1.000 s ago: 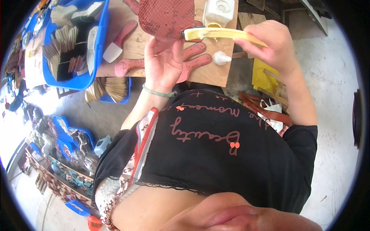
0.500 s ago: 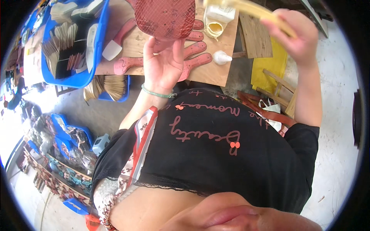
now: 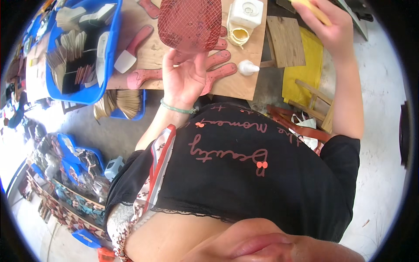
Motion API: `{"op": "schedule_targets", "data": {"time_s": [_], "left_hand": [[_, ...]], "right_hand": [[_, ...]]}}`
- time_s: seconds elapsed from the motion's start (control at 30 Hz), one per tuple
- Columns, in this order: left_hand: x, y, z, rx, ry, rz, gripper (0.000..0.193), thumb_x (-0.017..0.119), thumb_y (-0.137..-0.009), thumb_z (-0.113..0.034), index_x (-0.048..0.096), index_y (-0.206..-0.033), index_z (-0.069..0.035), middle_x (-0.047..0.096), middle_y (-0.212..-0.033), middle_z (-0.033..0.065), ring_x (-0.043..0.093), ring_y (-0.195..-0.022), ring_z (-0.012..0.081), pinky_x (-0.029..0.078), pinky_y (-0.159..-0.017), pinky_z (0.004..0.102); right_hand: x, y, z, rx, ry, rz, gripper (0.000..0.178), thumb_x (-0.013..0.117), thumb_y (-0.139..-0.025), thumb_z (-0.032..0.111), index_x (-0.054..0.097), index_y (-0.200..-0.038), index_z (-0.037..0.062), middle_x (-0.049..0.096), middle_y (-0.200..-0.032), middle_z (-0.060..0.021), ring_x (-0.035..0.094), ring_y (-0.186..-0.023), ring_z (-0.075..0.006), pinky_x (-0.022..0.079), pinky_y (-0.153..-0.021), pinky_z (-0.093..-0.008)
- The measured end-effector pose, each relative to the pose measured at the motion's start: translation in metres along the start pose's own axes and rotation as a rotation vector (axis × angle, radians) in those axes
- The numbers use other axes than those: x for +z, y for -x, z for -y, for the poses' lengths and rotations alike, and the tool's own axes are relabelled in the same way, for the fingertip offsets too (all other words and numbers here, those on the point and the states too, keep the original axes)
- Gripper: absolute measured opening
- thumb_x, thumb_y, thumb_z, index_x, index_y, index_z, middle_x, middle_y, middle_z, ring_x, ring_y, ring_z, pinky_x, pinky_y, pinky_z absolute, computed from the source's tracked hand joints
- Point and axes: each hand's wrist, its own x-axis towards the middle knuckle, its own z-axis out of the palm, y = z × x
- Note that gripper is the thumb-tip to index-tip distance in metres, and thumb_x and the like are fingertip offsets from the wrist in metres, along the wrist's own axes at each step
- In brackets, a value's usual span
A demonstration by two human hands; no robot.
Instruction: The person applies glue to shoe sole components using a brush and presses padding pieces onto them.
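My left hand, palm up with a green bangle at the wrist, grips the lower edge of a red rounded-square paddle head. A net-like pattern and dark marks cover the paddle's face, and its top runs out of view. My right hand, raised at the upper right, is closed round a pale yellow stick-like handle. The far end of that handle is mostly cut off by the frame. Several red handle-shaped pieces fan out on the wooden table behind and beside my left hand.
An open white bottle with a yellowish crusted mouth and a small white nozzle bottle lie at the table's right. A blue bin of wooden pieces stands left. A red-handled white spatula-like tool lies near it. Stools stand right.
My right hand has moved up and slightly left, taking the yellow handle away from above the white bottle and largely out of view. My left hand still holds the paddle head, nearly unmoved.
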Motion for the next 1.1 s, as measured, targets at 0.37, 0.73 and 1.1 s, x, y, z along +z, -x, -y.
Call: {"op": "schedule_targets", "data": {"time_s": [0.37, 0.73, 1.1], "left_hand": [[-0.015, -0.004, -0.005, 0.098, 0.008, -0.063, 0.045, 0.060, -0.088, -0.024, 0.053, -0.123, 0.004, 0.056, -0.127, 0.0194, 0.056, -0.116, 0.0340, 0.055, -0.094, 0.0370], [-0.017, -0.001, -0.008, 0.151, -0.191, -0.137, 0.033, 0.061, -0.088, -0.022, 0.061, -0.110, 0.002, 0.061, -0.117, 0.0161, 0.059, -0.112, 0.0321, 0.056, -0.092, 0.0381], [-0.012, -0.015, -0.015, 0.170, -0.336, -0.084, 0.023, 0.061, -0.089, -0.019, 0.059, -0.101, 0.001, 0.063, -0.106, 0.0141, 0.062, -0.104, 0.0280, 0.056, -0.092, 0.0387]], "right_hand": [[0.014, 0.010, 0.030, -0.178, -0.013, 0.147, 0.019, 0.077, -0.079, 0.016, 0.065, -0.081, 0.0015, 0.058, -0.065, -0.0034, 0.050, -0.055, -0.0129, 0.039, -0.052, -0.0255], [0.018, 0.012, 0.012, 0.093, -0.045, 0.188, 0.018, 0.070, -0.086, 0.019, 0.065, -0.083, 0.0023, 0.048, -0.057, 0.0011, 0.041, -0.054, -0.0051, 0.034, -0.050, -0.0221], [0.047, 0.008, 0.017, 0.028, 0.010, 0.276, 0.020, 0.073, -0.084, 0.019, 0.065, -0.086, 0.0008, 0.052, -0.064, -0.0040, 0.044, -0.058, -0.0075, 0.038, -0.054, -0.0255]]}}
